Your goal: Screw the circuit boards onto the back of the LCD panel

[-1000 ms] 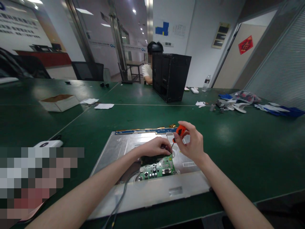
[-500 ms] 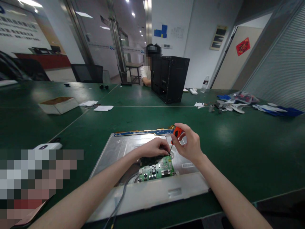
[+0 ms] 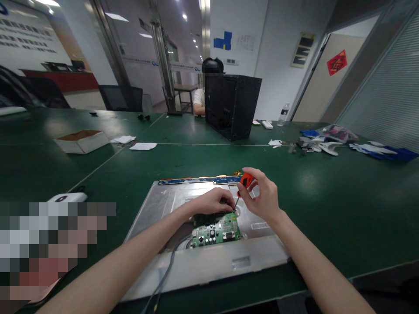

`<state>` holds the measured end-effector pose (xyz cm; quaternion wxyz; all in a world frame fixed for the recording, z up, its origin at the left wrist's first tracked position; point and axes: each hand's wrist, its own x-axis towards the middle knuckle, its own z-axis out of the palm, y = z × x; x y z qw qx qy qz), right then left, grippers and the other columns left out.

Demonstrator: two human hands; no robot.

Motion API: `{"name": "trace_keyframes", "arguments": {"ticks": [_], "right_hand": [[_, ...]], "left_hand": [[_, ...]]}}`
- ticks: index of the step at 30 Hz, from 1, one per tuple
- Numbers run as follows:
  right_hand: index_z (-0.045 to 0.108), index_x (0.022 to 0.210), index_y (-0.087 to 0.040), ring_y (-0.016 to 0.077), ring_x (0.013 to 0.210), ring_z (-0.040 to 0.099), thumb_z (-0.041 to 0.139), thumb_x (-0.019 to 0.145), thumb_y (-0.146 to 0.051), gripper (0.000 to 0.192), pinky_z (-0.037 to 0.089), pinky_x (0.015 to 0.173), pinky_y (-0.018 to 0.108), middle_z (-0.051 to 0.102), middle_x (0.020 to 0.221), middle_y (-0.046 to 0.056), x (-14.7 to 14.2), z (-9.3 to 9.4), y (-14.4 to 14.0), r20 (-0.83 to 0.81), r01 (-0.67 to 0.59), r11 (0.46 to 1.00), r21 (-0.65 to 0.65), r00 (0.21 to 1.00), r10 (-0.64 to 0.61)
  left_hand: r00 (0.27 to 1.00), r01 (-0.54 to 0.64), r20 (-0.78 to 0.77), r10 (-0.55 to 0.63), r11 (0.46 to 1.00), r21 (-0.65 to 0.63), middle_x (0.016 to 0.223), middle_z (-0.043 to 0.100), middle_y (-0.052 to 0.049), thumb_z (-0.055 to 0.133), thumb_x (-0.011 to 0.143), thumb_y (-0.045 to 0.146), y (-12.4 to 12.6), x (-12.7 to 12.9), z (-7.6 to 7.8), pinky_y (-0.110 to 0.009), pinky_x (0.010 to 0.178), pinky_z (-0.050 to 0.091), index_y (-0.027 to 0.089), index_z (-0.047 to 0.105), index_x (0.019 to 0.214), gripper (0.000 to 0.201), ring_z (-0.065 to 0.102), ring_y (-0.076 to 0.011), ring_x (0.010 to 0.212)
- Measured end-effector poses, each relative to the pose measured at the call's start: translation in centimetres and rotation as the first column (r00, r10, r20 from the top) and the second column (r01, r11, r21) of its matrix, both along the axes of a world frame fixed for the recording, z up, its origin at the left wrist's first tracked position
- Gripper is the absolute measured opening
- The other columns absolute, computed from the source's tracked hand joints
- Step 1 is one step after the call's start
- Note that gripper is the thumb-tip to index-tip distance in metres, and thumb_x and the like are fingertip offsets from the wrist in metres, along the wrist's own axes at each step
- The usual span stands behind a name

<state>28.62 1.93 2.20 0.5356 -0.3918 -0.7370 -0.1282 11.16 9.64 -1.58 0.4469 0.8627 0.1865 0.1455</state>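
Note:
My right hand is closed around the orange-and-black handle of a screwdriver. The screwdriver slants down, its tip at the upper right corner of a green circuit board. Beside that tip, my left hand has its fingers curled together over the board's top edge; what they pinch, if anything, is hidden. The board lies on the metal back of a flat display panel. A narrow blue circuit strip runs along the panel's far edge. Grey cables lead from the board's left side toward me.
Across the green table a person sits behind a black computer case. An open box and papers lie at left. Gloves and small parts lie at far right, near a bottle.
The view has shifted slightly. Across the table, the black computer case has tilted or turned a little toward the left. My hands and the screwdriver keep nearly the same place at the board's corner.

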Motion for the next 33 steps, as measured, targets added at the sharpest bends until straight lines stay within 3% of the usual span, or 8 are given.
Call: {"name": "trace_keyframes", "arguments": {"ticks": [13, 26, 30, 33], "right_hand": [[0.051, 0.117, -0.025, 0.0083, 0.049, 0.052, 0.062, 0.088, -0.032, 0.032, 0.047, 0.047, 0.021, 0.063, 0.081, -0.002, 0.0, -0.3, 0.2, 0.007, 0.003, 1.0, -0.028, 1.0, -0.003], [0.051, 0.116, -0.024, 0.008, 0.049, 0.052, 0.063, 0.088, -0.029, 0.031, 0.047, 0.045, 0.02, 0.063, 0.082, -0.001, 0.1, 0.2, -0.1, -0.024, 0.005, 0.999, 0.032, 1.0, -0.004], [0.049, 0.118, -0.024, 0.0088, 0.05, 0.054, 0.063, 0.088, -0.03, 0.033, 0.049, 0.046, 0.021, 0.062, 0.081, -0.001, 0.1, 0.3, -0.1, -0.055, 0.004, 0.998, 0.055, 0.998, -0.001], [0.048, 0.12, -0.024, 0.009, 0.05, 0.056, 0.062, 0.089, -0.032, 0.035, 0.05, 0.047, 0.021, 0.062, 0.082, -0.001, 0.1, 0.3, -0.2, -0.098, 0.005, 0.999, 0.048, 0.995, -0.001]], "left_hand": [[1.0, 0.007, -0.02, -0.006, 0.999, 0.053, 0.075, 0.068, 0.0, 0.068, 0.08, 0.015, 0.1, 0.1, -0.2, -0.024, 0.071, 0.045, 0.015, 0.071, 0.08, 0.003, 0.06, -0.0145, 0.073], [1.0, -0.015, -0.012, 0.016, 1.0, 0.024, 0.075, 0.067, 0.0, 0.067, 0.078, 0.013, -0.2, 0.0, 0.4, -0.024, 0.071, 0.046, 0.015, 0.069, 0.08, 0.004, 0.06, -0.0148, 0.074], [0.999, -0.046, -0.003, 0.047, 0.998, 0.03, 0.079, 0.068, -0.001, 0.065, 0.08, 0.014, -0.3, -0.1, 1.4, -0.024, 0.07, 0.047, 0.015, 0.068, 0.083, 0.005, 0.06, -0.0147, 0.074], [0.989, -0.149, 0.035, 0.146, 0.984, 0.094, 0.083, 0.069, -0.002, 0.063, 0.082, 0.015, -0.3, -0.5, 3.1, -0.025, 0.071, 0.048, 0.015, 0.067, 0.086, 0.006, 0.062, -0.0153, 0.076]]}}
